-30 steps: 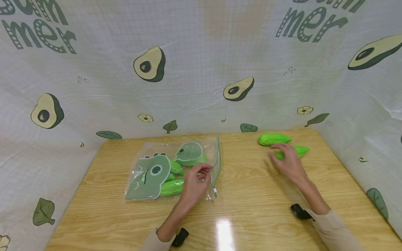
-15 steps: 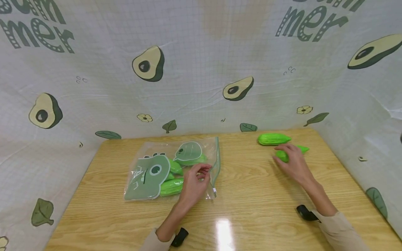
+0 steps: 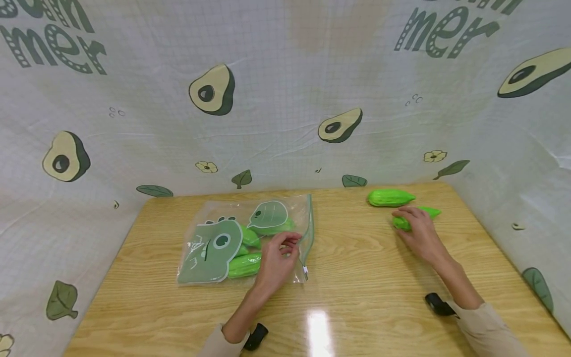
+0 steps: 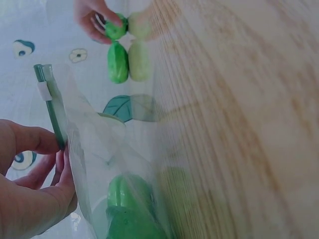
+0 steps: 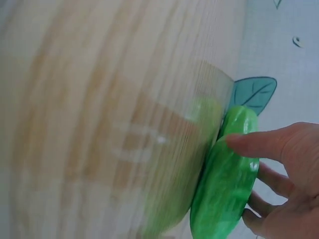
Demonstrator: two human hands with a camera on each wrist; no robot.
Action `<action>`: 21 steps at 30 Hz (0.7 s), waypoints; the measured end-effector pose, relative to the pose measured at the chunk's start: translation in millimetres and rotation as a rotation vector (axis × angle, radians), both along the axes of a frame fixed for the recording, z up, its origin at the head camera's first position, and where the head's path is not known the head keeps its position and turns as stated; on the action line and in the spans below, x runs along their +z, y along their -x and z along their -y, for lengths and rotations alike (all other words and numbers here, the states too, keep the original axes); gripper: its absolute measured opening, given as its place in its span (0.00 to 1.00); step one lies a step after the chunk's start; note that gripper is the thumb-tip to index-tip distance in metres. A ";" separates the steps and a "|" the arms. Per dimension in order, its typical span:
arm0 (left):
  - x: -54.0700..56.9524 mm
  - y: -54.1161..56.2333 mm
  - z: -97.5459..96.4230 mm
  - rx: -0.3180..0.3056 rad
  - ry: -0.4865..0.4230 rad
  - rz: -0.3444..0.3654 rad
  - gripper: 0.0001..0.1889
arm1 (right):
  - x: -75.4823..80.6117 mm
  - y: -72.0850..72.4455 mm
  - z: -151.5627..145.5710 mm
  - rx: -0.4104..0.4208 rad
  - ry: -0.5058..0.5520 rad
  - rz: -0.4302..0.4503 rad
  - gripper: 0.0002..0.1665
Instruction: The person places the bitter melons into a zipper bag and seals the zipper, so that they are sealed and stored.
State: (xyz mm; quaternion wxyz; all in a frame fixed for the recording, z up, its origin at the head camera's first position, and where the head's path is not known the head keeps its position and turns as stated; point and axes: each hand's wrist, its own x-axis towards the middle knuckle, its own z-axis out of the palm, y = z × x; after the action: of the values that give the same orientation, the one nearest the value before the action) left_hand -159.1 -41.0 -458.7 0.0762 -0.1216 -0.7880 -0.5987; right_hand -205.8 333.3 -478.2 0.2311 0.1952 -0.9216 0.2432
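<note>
Head view, bag (image 3: pixel 218 248) pinched, green vegetable (image 3: pixel 402 223) gripped

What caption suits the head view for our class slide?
Left hand holds a printed zip bag while the right hand grips a loose green vegetable.

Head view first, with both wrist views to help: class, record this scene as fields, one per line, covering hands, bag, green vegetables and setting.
Left hand: pinches the bag at its green zip edge
Right hand: grips the nearer loose vegetable
Bag: clear, printed with a green cartoon creature, lying on the table
Inside bag: green vegetables, partly hidden; exact count unclear
Outside bag: two, the held one and a farther vegetable
Table: wood-grained
Backdrop: pale cloth with avocado prints
</note>
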 end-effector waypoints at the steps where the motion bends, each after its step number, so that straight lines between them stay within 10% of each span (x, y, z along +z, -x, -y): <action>1: 0.0 -0.1 0.1 0.000 0.000 -0.001 0.11 | 0.3 -0.5 -0.1 0.004 -0.006 -0.003 0.26; 21: 0.1 -0.5 1.1 -0.002 0.008 -0.010 0.11 | 5.1 -2.5 -2.7 0.018 -0.178 -0.070 0.31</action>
State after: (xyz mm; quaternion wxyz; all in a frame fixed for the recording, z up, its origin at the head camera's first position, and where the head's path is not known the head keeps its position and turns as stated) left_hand -158.6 -42.1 -458.6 0.0791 -0.1256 -0.7898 -0.5951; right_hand -203.3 336.0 -473.1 0.2427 0.2315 -0.9292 0.1553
